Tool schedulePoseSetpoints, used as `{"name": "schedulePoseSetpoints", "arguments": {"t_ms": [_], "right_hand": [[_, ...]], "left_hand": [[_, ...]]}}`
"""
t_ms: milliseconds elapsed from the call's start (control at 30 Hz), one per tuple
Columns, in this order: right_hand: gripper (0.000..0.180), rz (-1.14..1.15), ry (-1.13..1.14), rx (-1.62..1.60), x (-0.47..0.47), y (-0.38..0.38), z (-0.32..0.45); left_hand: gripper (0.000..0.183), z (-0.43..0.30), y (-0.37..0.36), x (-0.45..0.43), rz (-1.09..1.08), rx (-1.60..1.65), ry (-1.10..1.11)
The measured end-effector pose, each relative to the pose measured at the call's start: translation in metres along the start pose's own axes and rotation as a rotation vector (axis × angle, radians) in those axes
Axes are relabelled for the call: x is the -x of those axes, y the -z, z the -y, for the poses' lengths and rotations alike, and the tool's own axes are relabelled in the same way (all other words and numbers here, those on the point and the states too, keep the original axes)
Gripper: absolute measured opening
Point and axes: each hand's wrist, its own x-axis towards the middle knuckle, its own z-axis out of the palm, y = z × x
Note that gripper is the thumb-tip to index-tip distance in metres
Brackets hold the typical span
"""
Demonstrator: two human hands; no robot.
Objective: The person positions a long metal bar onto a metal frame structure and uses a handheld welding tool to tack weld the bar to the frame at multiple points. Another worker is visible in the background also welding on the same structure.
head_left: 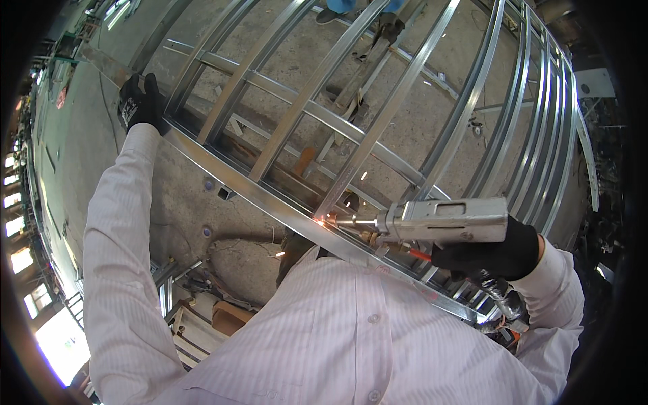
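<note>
A metal frame (288, 116) of shiny steel channel studs lies across the view in front of me, with a long bottom track (238, 187) running close to my body. My right hand (486, 250), in a black glove, grips a handheld welding gun (448, 220) with a boxy silver body. Its nozzle points left, and bright sparks (320, 221) glow where the tip meets the joint of a stud and the track. At the track's left end my left hand (139, 104), also gloved in black, holds the frame's corner; part of its grip is hidden.
Beyond the frame stands another person, only shoes and blue trouser legs (341, 6) visible. A wrapped cable (498, 293) hangs below the gun. Under the frame lie metal bars and scraps on a concrete floor (238, 217). A slatted piece (195, 331) sits low at left.
</note>
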Motion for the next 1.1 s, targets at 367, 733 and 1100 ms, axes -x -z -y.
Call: {"name": "schedulePoseSetpoints", "arguments": {"t_ms": [367, 733, 1100], "right_hand": [[0.049, -0.570, 0.124, -0.093, 0.071, -0.041, -0.006], [0.041, -1.125, 0.274, -0.360, 0.005, -0.161, -0.061], [0.036, -1.504, 0.567, -0.418, -0.099, -0.163, -0.101]], "left_hand": [[0.072, -0.013, 0.011, 0.008, 0.034, 0.123, 0.053], [0.059, -0.031, 0.045, 0.026, -0.032, 0.325, -0.303], [0.059, -0.136, 0.152, 0.153, 0.854, 0.370, -0.897]]}}
